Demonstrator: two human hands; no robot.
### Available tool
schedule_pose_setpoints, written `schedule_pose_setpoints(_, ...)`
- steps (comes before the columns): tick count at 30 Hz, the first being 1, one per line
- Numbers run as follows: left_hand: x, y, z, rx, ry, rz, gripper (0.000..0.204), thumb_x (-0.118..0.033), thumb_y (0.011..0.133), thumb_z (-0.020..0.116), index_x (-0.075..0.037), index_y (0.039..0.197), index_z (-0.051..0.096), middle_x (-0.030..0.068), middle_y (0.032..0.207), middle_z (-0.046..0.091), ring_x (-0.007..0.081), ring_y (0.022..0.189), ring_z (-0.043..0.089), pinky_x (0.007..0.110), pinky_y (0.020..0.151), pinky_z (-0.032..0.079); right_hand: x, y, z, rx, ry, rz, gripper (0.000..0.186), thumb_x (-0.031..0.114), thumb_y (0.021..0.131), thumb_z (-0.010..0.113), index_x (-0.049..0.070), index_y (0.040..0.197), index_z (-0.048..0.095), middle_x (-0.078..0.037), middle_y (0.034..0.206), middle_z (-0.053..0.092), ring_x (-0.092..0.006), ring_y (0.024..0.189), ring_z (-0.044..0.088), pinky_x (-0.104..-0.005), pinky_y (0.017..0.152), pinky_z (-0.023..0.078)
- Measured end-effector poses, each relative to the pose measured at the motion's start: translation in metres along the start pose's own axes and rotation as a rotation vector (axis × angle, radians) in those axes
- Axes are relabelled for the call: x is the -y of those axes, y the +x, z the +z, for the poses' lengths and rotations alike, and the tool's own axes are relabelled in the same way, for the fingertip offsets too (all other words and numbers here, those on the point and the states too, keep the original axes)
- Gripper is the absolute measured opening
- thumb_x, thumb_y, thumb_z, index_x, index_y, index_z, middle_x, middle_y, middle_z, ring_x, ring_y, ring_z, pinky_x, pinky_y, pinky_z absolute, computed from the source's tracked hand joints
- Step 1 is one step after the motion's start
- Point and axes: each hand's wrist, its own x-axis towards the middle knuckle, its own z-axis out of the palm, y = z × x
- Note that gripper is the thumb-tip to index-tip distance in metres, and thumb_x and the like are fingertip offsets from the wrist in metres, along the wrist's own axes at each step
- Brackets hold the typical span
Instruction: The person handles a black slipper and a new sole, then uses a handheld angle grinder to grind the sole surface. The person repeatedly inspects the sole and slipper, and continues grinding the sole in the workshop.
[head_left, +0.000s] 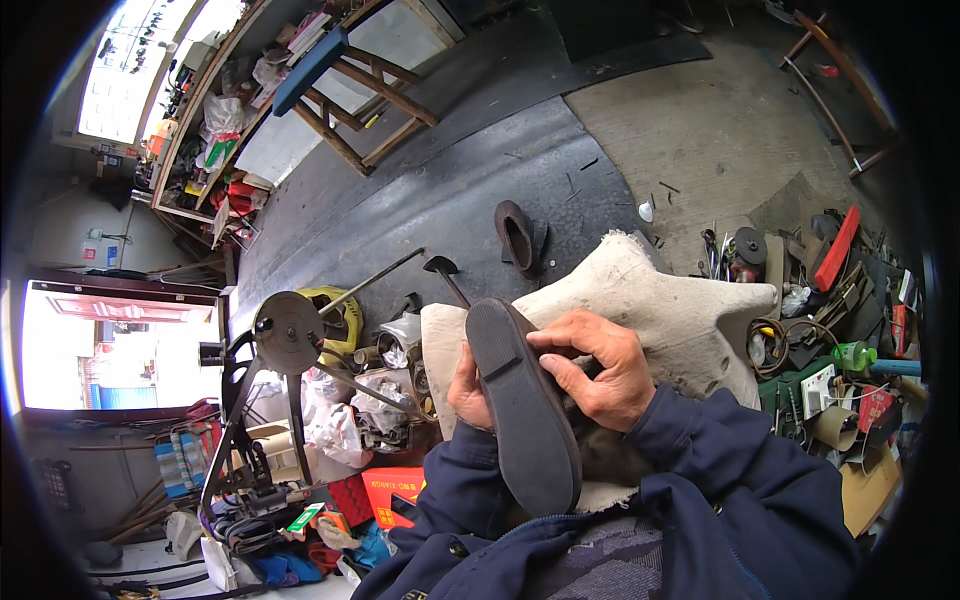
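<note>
A dark shoe (520, 420) is held sole up over my lap, its ridged heel pointing away from me. My left hand (470, 392) grips it from the left side, with most of its fingers hidden beneath. At the right edge near the heel, the bent forefinger and thumb of my right hand (597, 368) press on the shoe's side. Whether anything small sits between them is hidden. A pale, stained cloth (640, 310) covers my lap under the shoe. On the floor beyond it lies another dark shoe (516, 236).
To the left stands a hand-cranked machine with a round wheel (288, 333). A metal post with a flat head (441, 266) rises just beyond the held shoe. Tools and scraps, including a red bar (837, 248), crowd the right. A blue-topped wooden stool (312, 70) stands far left.
</note>
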Motion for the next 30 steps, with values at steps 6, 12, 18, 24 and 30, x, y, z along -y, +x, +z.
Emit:
schedule_pose_setpoints(6, -0.003, -0.003, -0.014, -0.077, 0.111, 0.089, 0.053, -0.038, 0.109, 0.047, -0.002, 0.146, 0.056, 0.0148, 0.139, 0.065, 0.0290, 0.125, 0.065, 0.045, 0.109, 0.051, -0.003, 0.000, -0.001, -0.010, -0.047, -0.019, 0.027, -0.003, 0.088, 0.071, -0.001, 0.115, 0.075, -0.015, 0.104, 0.073, -0.0261, 0.095, 0.071, -0.0345, 0.086, 0.056)
schedule_pose_setpoints(12, 0.001, 0.002, 0.004, -0.086, 0.236, 0.137, 0.055, -0.041, 0.107, 0.050, -0.003, 0.146, 0.056, 0.0157, 0.135, 0.068, 0.0306, 0.124, 0.065, 0.047, 0.113, 0.048, -0.006, -0.003, 0.004, -0.051, 0.004, -0.004, 0.032, 0.010, 0.092, 0.073, -0.001, 0.121, 0.069, -0.017, 0.106, 0.069, -0.0293, 0.094, 0.071, -0.0368, 0.085, 0.057)
schedule_pose_setpoints(18, 0.012, 0.005, 0.037, 0.130, 0.254, 0.043, 0.058, -0.043, 0.107, 0.053, -0.004, 0.149, 0.054, 0.0185, 0.143, 0.063, 0.0335, 0.130, 0.062, 0.050, 0.115, 0.047, -0.009, -0.010, 0.004, 0.046, -0.112, 0.029, 0.056, 0.029, 0.093, 0.076, -0.005, 0.135, 0.061, -0.021, 0.119, 0.063, -0.0338, 0.104, 0.067, -0.0408, 0.093, 0.055)
schedule_pose_setpoints(24, 0.008, -0.006, 0.027, -0.126, 0.430, 0.073, 0.055, -0.041, 0.109, 0.052, 0.001, 0.144, 0.055, 0.0176, 0.134, 0.066, 0.0302, 0.120, 0.066, 0.044, 0.106, 0.051, -0.010, -0.012, 0.006, 0.146, -0.248, 0.017, 0.076, 0.042, 0.089, 0.079, -0.008, 0.140, 0.054, -0.026, 0.132, 0.060, -0.0432, 0.122, 0.062, -0.0449, 0.105, 0.050)
schedule_pose_setpoints(30, 0.009, -0.008, 0.026, -0.170, 0.501, 0.104, 0.043, -0.031, 0.109, 0.055, 0.002, 0.135, 0.060, 0.0137, 0.124, 0.071, 0.0227, 0.108, 0.070, 0.035, 0.097, 0.056, -0.009, -0.011, 0.003, 0.162, -0.125, 0.128, 0.059, 0.028, 0.090, 0.078, -0.004, 0.137, 0.062, -0.025, 0.127, 0.066, -0.0378, 0.119, 0.065, -0.0412, 0.105, 0.050)
